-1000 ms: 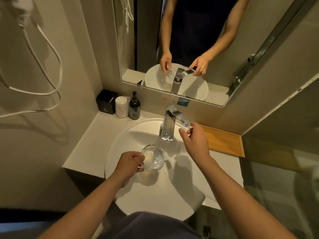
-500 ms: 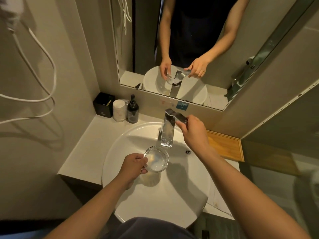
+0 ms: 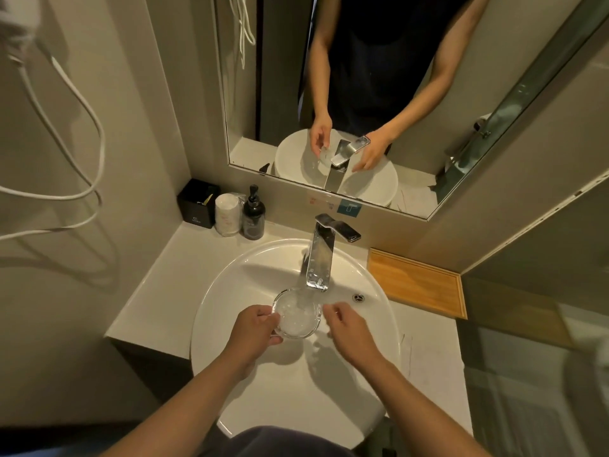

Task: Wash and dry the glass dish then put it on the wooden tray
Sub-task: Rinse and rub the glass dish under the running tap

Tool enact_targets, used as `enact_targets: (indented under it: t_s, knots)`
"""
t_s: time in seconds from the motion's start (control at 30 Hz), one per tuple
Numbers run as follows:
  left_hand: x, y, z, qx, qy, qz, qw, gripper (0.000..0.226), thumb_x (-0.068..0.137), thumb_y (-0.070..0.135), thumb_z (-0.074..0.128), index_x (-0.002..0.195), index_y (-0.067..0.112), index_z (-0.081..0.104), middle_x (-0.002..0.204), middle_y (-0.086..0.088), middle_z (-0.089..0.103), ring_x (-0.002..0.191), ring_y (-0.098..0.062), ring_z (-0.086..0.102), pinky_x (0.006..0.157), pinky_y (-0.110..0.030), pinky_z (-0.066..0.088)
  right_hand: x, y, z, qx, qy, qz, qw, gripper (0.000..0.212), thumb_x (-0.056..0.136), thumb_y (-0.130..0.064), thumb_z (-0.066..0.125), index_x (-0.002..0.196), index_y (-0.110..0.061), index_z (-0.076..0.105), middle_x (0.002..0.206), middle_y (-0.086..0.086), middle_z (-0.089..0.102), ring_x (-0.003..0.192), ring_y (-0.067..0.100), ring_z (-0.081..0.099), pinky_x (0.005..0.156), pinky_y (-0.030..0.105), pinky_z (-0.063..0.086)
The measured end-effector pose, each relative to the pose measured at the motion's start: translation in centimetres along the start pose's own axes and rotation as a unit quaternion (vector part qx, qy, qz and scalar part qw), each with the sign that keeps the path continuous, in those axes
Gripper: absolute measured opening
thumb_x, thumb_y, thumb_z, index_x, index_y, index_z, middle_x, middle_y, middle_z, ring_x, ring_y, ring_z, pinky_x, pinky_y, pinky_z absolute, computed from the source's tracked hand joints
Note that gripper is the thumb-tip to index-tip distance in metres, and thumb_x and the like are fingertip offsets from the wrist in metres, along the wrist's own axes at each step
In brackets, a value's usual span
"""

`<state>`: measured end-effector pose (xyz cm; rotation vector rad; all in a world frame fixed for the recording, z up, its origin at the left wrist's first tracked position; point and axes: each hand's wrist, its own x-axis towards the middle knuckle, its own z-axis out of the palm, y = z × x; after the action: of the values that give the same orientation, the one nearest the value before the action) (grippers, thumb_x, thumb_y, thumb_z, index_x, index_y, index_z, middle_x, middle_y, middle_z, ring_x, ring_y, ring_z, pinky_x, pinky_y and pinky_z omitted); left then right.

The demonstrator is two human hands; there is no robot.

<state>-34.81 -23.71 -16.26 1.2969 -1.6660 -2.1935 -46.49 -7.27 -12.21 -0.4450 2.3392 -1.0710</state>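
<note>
Glass dish [image 3: 296,313], mouth up beneath the faucet [image 3: 319,258], rim pinched by left hand [image 3: 253,329]; right hand [image 3: 351,329] fingers loose, empty.

White, chrome and honey wood in dim yellowish light

The glass dish [image 3: 296,313] is clear and colourless, its inside frothed white with water. The basin [image 3: 237,285] is plain glossy white and the countertop [image 3: 158,285] is creamy white. The tap [image 3: 319,258] is bright chrome flecked with pale droplets. The wooden tray [image 3: 415,285] is plain honey-tan. The box [image 3: 197,204] is matt black, the roll [image 3: 227,214] is white with faint pinkish marks, and the pump bottle [image 3: 253,216] is black. The cable [image 3: 82,103] is white, the wall [image 3: 138,133] is beige and the sticker [image 3: 350,207] is teal.
</note>
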Motion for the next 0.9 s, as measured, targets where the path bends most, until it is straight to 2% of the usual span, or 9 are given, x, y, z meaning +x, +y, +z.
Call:
enact_targets:
  t_s: [0.1,0.23,0.33,0.43,0.5,0.6,0.67,0.77,0.9]
  knots:
    - [0.1,-0.5,0.5,-0.009,-0.003,-0.001,1.000,0.017,0.095,0.009,0.061,0.108,-0.002,0.064,0.103,-0.023,0.074,0.087,-0.027,0.076,0.072,-0.034,0.063,0.3,0.8,2.0,0.071,-0.101,0.038,0.992,0.032,0.107,-0.036,0.046,0.118,-0.012,0.063,0.108,0.011,0.073,0.088,0.028,0.075,0.069,0.029,0.055]
    - [-0.6,0.2,0.8,0.011,-0.046,0.010,0.999,0.022,0.096,0.004,0.060,0.117,0.005,0.055,0.092,-0.017,0.071,0.079,-0.027,0.068,0.075,-0.037,0.058,1.3,0.6,2.5,0.117,-0.078,0.035,0.990,0.028,0.106,-0.020,0.040,0.114,-0.005,0.063,0.108,0.026,0.070,0.077,0.022,0.065,0.075,0.048,0.060]
    - [-0.1,1.5,0.2,0.099,-0.085,0.040,0.991,0.024,0.100,0.015,0.059,0.123,0.018,0.058,0.094,-0.012,0.068,0.083,-0.029,0.068,0.089,-0.047,0.059,1.9,0.1,1.7,0.085,-0.096,0.000,0.992,0.027,0.107,-0.020,0.042,0.117,-0.007,0.064,0.100,0.018,0.069,0.077,0.017,0.063,0.072,0.038,0.059]
    - [0.3,2.3,-0.1,0.164,-0.091,0.080,0.979,0.028,0.103,0.020,0.051,0.128,0.027,0.062,0.105,-0.013,0.071,0.094,-0.035,0.073,0.085,-0.048,0.063,2.3,-0.1,1.1,0.082,-0.118,-0.021,0.989,0.027,0.108,-0.022,0.043,0.118,-0.010,0.064,0.093,0.014,0.066,0.074,0.015,0.059,0.067,0.029,0.053]
    - [0.1,2.1,0.1,0.189,-0.075,0.095,0.975,0.029,0.104,0.020,0.045,0.128,0.027,0.061,0.106,-0.009,0.073,0.096,-0.031,0.073,0.085,-0.050,0.062,2.2,0.0,1.2,0.106,-0.108,-0.026,0.988,0.027,0.109,-0.024,0.044,0.120,-0.013,0.066,0.091,0.007,0.065,0.072,0.013,0.058,0.065,0.024,0.052]
    - [-0.2,1.1,0.6,0.192,-0.043,0.091,0.976,0.021,0.105,0.018,0.042,0.122,0.020,0.054,0.103,-0.008,0.071,0.091,-0.027,0.074,0.086,-0.050,0.061,1.7,0.7,1.7,0.119,-0.099,-0.028,0.987,0.026,0.109,-0.030,0.045,0.119,-0.017,0.065,0.090,0.001,0.067,0.072,0.010,0.063,0.071,0.028,0.057]
    - [-0.6,0.7,1.0,0.173,-0.051,0.069,0.981,0.019,0.103,0.014,0.042,0.120,0.019,0.049,0.107,-0.012,0.069,0.090,-0.027,0.075,0.086,-0.049,0.061,1.5,0.9,2.0,0.103,-0.099,-0.031,0.989,0.029,0.109,-0.030,0.043,0.129,-0.017,0.060,0.100,0.002,0.069,0.080,0.015,0.067,0.073,0.033,0.060]
    - [-0.6,1.5,0.9,0.201,-0.072,0.071,0.974,0.025,0.103,0.014,0.043,0.127,0.021,0.047,0.111,-0.010,0.067,0.092,-0.021,0.071,0.078,-0.031,0.061,1.8,0.6,1.7,0.054,-0.094,-0.055,0.993,0.032,0.110,-0.026,0.038,0.136,-0.020,0.056,0.111,-0.002,0.066,0.090,0.012,0.065,0.074,0.025,0.058]
    - [-0.1,2.7,0.8,0.285,-0.072,0.141,0.945,0.033,0.105,0.018,0.040,0.135,0.020,0.054,0.119,-0.003,0.069,0.103,-0.021,0.067,0.092,-0.043,0.057,2.1,0.2,1.4,0.045,-0.093,-0.063,0.993,0.032,0.110,-0.027,0.038,0.135,-0.025,0.058,0.110,-0.014,0.067,0.097,0.003,0.063,0.087,0.029,0.052]
